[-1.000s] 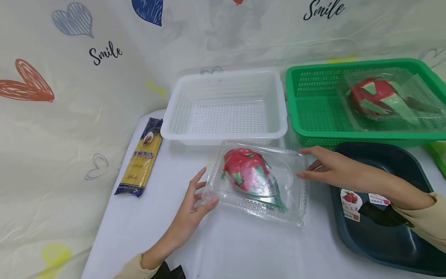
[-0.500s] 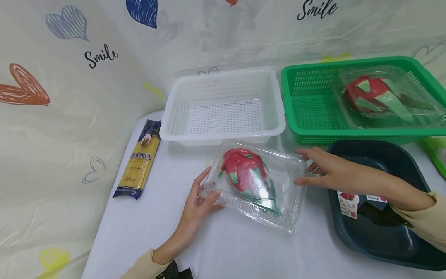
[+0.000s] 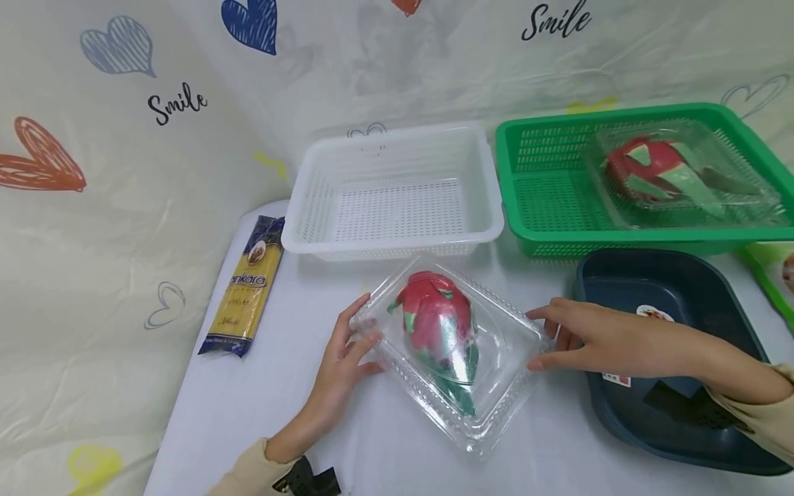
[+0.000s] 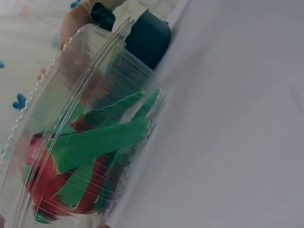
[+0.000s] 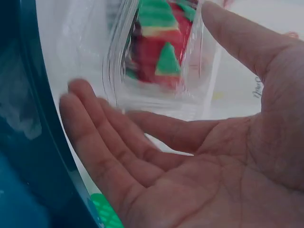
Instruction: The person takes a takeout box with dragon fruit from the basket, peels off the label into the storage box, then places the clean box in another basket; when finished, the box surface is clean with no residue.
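A clear plastic clamshell box [image 3: 502, 337] sits turned cornerwise on the white cloth, holding a red dragon fruit [image 3: 437, 310] with green scales. My left hand [image 3: 340, 365] grips the box's left corner, thumb on top and fingers at the side. At the right corner is my right hand [image 3: 589, 337], thumb and fingers spread around the edge. From the right wrist view the right hand [image 5: 180, 156] has relaxed, fairly straight fingers near the box; firm contact cannot be told. The dragon fruit [image 4: 71, 175] shows through the box wall in the left wrist view.
Behind the box stands a white basket [image 3: 397, 246]. A green basket [image 3: 558, 238] at back right holds another boxed dragon fruit [image 3: 648, 169]. A dark blue tray [image 3: 620, 427] lies under my right forearm. A yellow pasta packet [image 3: 245, 289] lies left; a green packet [image 3: 766, 265] is far right.
The box has turned clockwise, its near corner swinging toward me and leftward. My left hand has moved onto the left corner; my right hand has come slightly nearer to me.
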### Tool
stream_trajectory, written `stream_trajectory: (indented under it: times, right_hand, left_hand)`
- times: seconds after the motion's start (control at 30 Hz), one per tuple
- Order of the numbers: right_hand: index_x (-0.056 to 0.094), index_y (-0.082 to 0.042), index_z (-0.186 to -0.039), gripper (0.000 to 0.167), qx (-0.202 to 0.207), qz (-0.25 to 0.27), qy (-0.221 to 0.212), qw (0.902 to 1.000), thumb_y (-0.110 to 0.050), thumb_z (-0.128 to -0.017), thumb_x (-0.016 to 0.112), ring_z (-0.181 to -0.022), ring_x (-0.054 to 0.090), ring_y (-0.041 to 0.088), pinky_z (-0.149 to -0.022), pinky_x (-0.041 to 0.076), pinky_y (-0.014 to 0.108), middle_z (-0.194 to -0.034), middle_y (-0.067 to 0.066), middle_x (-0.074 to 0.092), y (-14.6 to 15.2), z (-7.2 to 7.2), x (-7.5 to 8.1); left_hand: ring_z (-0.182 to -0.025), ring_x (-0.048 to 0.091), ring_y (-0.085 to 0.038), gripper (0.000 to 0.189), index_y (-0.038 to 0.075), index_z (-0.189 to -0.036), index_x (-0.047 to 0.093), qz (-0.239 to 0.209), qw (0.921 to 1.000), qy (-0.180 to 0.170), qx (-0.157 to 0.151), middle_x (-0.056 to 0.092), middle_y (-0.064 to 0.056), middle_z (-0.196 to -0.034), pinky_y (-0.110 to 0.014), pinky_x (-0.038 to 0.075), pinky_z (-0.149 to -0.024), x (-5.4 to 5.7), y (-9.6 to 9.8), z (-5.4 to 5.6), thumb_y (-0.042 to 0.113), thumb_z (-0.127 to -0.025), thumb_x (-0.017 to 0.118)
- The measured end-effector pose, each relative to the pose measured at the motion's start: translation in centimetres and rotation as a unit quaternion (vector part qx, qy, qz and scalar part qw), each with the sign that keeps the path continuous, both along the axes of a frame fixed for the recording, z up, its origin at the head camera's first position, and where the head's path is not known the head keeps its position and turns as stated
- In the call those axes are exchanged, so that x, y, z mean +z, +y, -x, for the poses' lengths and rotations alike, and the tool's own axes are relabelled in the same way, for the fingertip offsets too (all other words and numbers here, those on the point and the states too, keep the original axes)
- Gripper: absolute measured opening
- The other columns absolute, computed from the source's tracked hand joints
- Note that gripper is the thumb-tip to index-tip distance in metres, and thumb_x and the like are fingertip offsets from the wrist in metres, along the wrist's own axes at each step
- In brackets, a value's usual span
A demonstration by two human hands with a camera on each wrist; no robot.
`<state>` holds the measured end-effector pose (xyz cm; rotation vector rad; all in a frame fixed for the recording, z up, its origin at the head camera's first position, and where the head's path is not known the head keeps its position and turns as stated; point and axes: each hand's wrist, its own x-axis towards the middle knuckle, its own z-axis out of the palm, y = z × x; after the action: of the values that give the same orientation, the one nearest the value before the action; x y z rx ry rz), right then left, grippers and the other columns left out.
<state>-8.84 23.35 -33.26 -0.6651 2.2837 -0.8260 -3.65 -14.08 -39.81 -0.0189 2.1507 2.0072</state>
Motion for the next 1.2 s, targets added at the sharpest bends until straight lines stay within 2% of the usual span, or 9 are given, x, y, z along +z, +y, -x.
stream_trajectory:
  times: [0.1,0.2,0.43,0.6,0.77,0.93,1.07,1.2]
  right_hand:
    - [0.052,0.008,-0.143,0.063,0.015,0.022,-0.042,0.9987,-0.031,-0.099,0.073,-0.084,0.058,0.009,-0.066,0.054,0.025,-0.098,-0.004,0.062,0.1,-0.6,-0.2]
    - [0.056,0.001,-0.139,0.049,0.036,0.042,-0.078,0.9954,-0.029,-0.102,0.069,-0.083,0.058,0.009,-0.066,0.052,0.025,-0.095,-0.004,0.063,0.0,-1.1,-0.5]
    - [0.064,-0.016,-0.127,0.024,0.066,0.07,-0.079,0.9922,-0.028,-0.107,0.062,-0.087,0.06,0.009,-0.07,0.053,0.025,-0.101,-0.006,0.065,-0.5,-1.7,-1.0]
    - [0.065,-0.019,-0.125,0.019,0.072,0.095,-0.089,0.9888,-0.025,-0.108,0.059,-0.088,0.06,0.012,-0.069,0.052,0.025,-0.103,-0.004,0.065,-0.8,-1.6,-1.3]
    - [0.062,-0.013,-0.132,0.027,0.042,0.1,-0.09,0.99,-0.025,-0.108,0.059,-0.093,0.062,0.016,-0.073,0.055,0.026,-0.109,-0.002,0.067,-1.1,-1.4,-1.3]
    - [0.05,-0.007,-0.145,0.046,-0.015,0.103,-0.043,0.9936,-0.026,-0.106,0.063,-0.108,0.063,0.017,-0.082,0.058,0.028,-0.125,0.001,0.064,-1.7,-1.2,-1.3]
    - [0.035,-0.009,-0.157,0.063,-0.066,0.135,-0.037,0.988,-0.027,-0.105,0.065,-0.119,0.061,0.024,-0.088,0.058,0.041,-0.14,0.012,0.055,-2.5,-1.1,-1.5]
    - [0.018,-0.015,-0.165,0.079,-0.102,0.167,-0.064,0.9786,-0.029,-0.104,0.065,-0.128,0.057,0.036,-0.09,0.058,0.054,-0.152,0.022,0.043,-3.1,-1.1,-1.8]
  left_hand:
    - [-0.123,0.059,-0.033,0.063,0.034,-0.162,0.032,0.006,0.9999,0.012,0.0,0.042,-0.018,-0.148,-0.042,0.06,-0.093,0.0,-0.3,0.6,0.027,-0.105,0.058]
    - [-0.127,0.057,-0.035,0.065,0.036,-0.162,0.031,0.021,0.9993,0.031,-0.007,0.043,-0.018,-0.149,-0.044,0.058,-0.096,0.0,-0.6,1.3,0.027,-0.104,0.06]
    - [-0.128,0.056,-0.034,0.068,0.037,-0.162,0.029,0.057,0.9967,0.043,-0.038,0.042,-0.016,-0.151,-0.048,0.056,-0.099,0.2,-1.1,3.0,0.031,-0.102,0.06]
    - [-0.127,0.057,-0.034,0.066,0.038,-0.162,0.03,0.06,0.9962,0.046,-0.043,0.041,-0.017,-0.151,-0.05,0.056,-0.1,0.3,-1.1,3.8,0.032,-0.103,0.059]
    - [-0.131,0.055,-0.036,0.067,0.04,-0.163,0.026,0.063,0.9964,0.04,-0.041,0.038,-0.018,-0.153,-0.055,0.052,-0.104,0.1,-1.0,3.8,0.035,-0.104,0.056]
    - [-0.133,0.052,-0.039,0.069,0.041,-0.164,0.022,0.06,0.9969,0.027,-0.043,0.035,-0.017,-0.156,-0.058,0.05,-0.105,0.0,-1.0,3.3,0.038,-0.104,0.055]
    - [-0.132,0.053,-0.039,0.073,0.044,-0.165,0.017,0.06,0.9968,0.006,-0.053,0.033,-0.017,-0.157,-0.061,0.05,-0.105,0.1,-1.0,2.7,0.041,-0.103,0.054]
    - [-0.131,0.054,-0.039,0.079,0.046,-0.166,0.012,0.058,0.9959,-0.016,-0.067,0.034,-0.019,-0.156,-0.062,0.049,-0.105,0.2,-1.1,2.3,0.042,-0.101,0.056]
